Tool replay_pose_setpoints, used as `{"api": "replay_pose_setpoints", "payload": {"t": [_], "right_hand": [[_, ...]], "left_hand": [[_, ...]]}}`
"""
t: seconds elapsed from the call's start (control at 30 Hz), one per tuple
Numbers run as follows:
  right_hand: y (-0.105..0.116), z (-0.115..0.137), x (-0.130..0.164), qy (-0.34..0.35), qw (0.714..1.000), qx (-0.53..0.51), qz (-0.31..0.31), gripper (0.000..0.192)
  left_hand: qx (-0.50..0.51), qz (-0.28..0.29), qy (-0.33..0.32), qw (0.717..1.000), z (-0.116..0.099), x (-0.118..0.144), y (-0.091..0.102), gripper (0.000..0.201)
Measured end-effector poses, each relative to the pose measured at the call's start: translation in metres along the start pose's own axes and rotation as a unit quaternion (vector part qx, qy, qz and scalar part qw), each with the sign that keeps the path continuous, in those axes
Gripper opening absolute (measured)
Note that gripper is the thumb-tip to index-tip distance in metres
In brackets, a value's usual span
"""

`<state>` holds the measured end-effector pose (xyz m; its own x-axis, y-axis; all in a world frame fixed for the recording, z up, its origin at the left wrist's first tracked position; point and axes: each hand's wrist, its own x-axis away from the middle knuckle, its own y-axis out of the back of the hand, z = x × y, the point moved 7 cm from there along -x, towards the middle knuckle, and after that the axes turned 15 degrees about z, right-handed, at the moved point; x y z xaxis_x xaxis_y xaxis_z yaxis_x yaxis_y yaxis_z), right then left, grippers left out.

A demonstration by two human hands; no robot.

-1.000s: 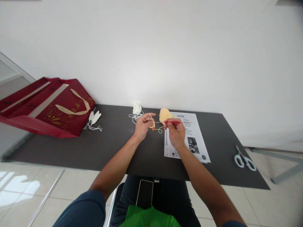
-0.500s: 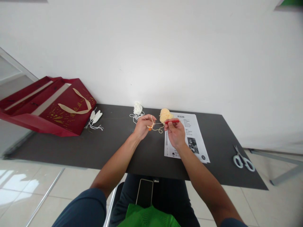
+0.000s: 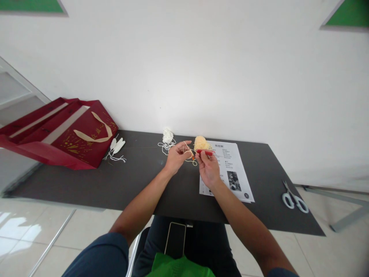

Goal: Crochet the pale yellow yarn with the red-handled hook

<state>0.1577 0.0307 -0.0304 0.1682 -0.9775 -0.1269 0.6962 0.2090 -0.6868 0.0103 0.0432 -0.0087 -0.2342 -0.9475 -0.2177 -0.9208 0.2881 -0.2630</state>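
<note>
Between finger and thumb, my right hand (image 3: 209, 169) grips a red-handled crochet hook (image 3: 205, 152), whose tip points left toward my other hand. My left hand (image 3: 176, 157) is closed on pale yellow yarn (image 3: 188, 146), with a strand looped over its raised index finger. A small orange piece (image 3: 193, 157) shows at the left fingertips, close to the hook; its shape is too small to make out. Just behind the hands sits a pale yellow yarn ball (image 3: 201, 142). A loose loop of yarn hangs below the fingers.
White yarn (image 3: 167, 135) lies by the wall, and white crocheted pieces (image 3: 117, 145) with tails lie beside a red gift bag (image 3: 86, 134). Printed sheets (image 3: 239, 173) rest under my right hand. Scissors (image 3: 294, 198) lie near the right end of the dark table (image 3: 138, 181).
My right hand has moved left with the crochet hook, bringing it close to my left hand. The strand stretched between the hands has shortened. The camera view has shifted slightly.
</note>
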Motion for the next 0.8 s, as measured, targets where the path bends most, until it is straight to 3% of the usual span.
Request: {"api": "replay_pose_setpoints", "payload": {"t": [0.17,0.8], "right_hand": [[-0.003,-0.004,0.001,-0.001,1.000,0.018,0.003,0.021],[-0.004,0.008,-0.001,0.045,0.997,0.061,0.017,0.020]], "left_hand": [[-0.027,-0.013,0.006,1.000,0.003,0.001,-0.001,0.061],[-0.018,-0.061,-0.019,0.998,0.002,0.004,0.001,0.053]]}}
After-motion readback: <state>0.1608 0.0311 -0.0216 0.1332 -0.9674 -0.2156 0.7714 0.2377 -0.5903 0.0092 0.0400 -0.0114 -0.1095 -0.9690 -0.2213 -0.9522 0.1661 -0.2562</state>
